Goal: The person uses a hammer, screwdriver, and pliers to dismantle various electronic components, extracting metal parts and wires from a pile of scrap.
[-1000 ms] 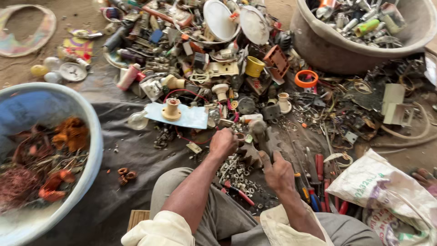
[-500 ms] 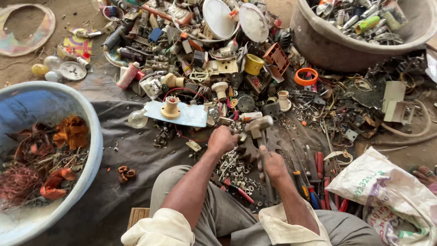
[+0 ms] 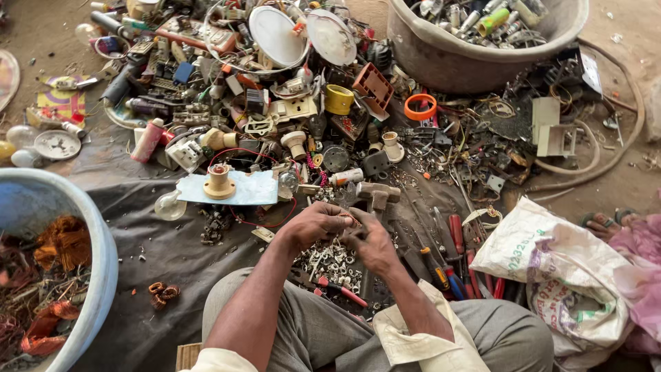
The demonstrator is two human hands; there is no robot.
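Observation:
My left hand and my right hand meet over my lap, fingertips pinched together on a small metal part. Most of the part is hidden by my fingers. Just beyond my knuckles a hammer lies on the dark sheet, head away from me. Below my hands sits a heap of small pale metal bits. My trousered knees show at the bottom of the head view.
A blue basin holding copper wire stands at left. A grey tub of scrap is at top right, a white sack at right. Red-handled screwdrivers lie beside my right knee. Scrap electrical parts cover the ground ahead. Another person's sandalled foot shows at right.
My right hand has moved in to the left and joined my left hand on the small part. The hammer head stays in front of my hands.

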